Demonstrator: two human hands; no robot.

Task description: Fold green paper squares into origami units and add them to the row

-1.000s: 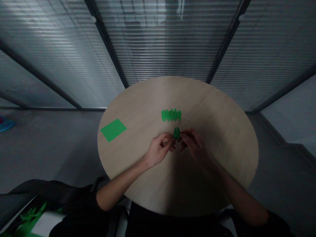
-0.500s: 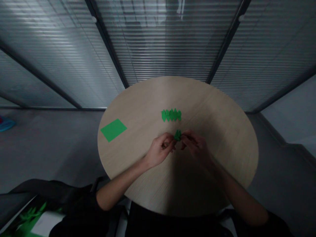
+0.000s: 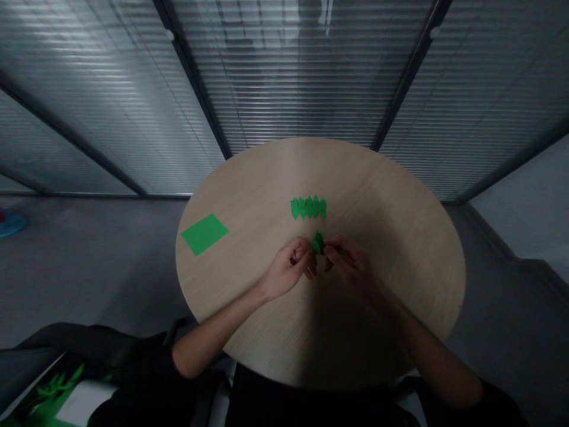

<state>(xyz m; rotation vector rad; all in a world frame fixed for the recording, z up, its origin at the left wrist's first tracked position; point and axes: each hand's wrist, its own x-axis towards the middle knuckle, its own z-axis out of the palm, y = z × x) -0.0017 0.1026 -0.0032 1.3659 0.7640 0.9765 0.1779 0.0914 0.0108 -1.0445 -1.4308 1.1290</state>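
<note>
Between my two hands is a small folded piece of green paper [image 3: 317, 243], held just above the table. My left hand [image 3: 288, 267] pinches it from the left with thumb and fingers. From the right, the fingertips of my right hand [image 3: 351, 261] close on its other side. The folds are too small and dark to make out fully. Just beyond my hands, a row of several small folded green paper pieces [image 3: 308, 207] lies side by side on the table.
A flat sheet of green paper [image 3: 205, 235] lies near the left edge of the round wooden table [image 3: 258, 172]. At lower left, green pieces and a white sheet [image 3: 84, 403] show beside a dark chair. Glass panels with blinds [image 3: 302, 89] stand behind the table.
The folded green paper has turned slightly between my fingers and shows a more pointed shape. Both hands have stayed nearly in place.
</note>
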